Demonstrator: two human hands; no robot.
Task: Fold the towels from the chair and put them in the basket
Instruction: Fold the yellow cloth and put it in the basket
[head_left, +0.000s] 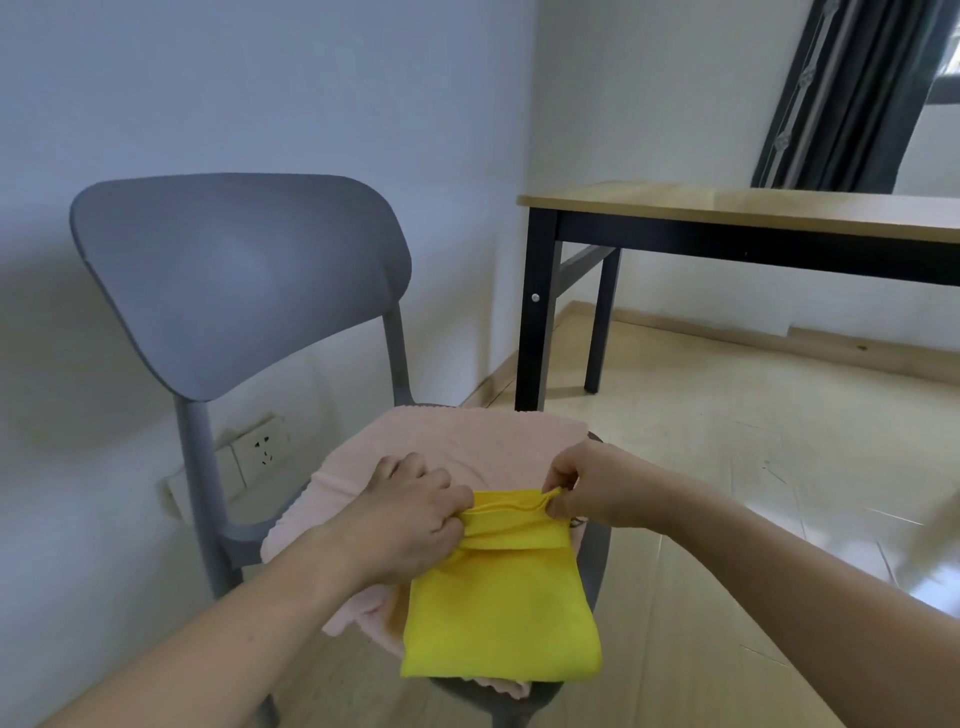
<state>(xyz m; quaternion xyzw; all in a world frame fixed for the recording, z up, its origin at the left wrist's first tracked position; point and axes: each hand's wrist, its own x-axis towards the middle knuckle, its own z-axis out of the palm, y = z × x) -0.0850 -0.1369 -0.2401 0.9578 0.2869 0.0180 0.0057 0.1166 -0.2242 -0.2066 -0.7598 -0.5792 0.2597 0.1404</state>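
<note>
**Both hands pinching the yellow towel's far edge**

Pinching with both hands, we hold the yellow towel (501, 618) along its far edge, where the cloth is doubled over into a short flap. Our left hand (410, 519) has its fingers curled round the left corner of that folded edge, knuckles up, with the wrist lying over the towel's left side. Our right hand (587, 488) nips the right corner between thumb and fingertips, lifting it slightly so that the layered hem shows as a thin ridge between the two hands.

We see the yellow towel already folded into a narrow rectangle, its near end reaching the front edge of the seat and lying flat. It rests on top of a pink towel (467, 447), which is spread over the seat of the grey chair (234, 270) and hangs over the seat's left and front edges. The pink one lies loose and rumpled, not folded.

To our right stands a table (737, 208) with a pale wooden top and black legs, well apart from the chair. Behind the chair we see a wall socket (260, 449) low on the wall, showing between the backrest posts. The basket does not show in our view.
</note>
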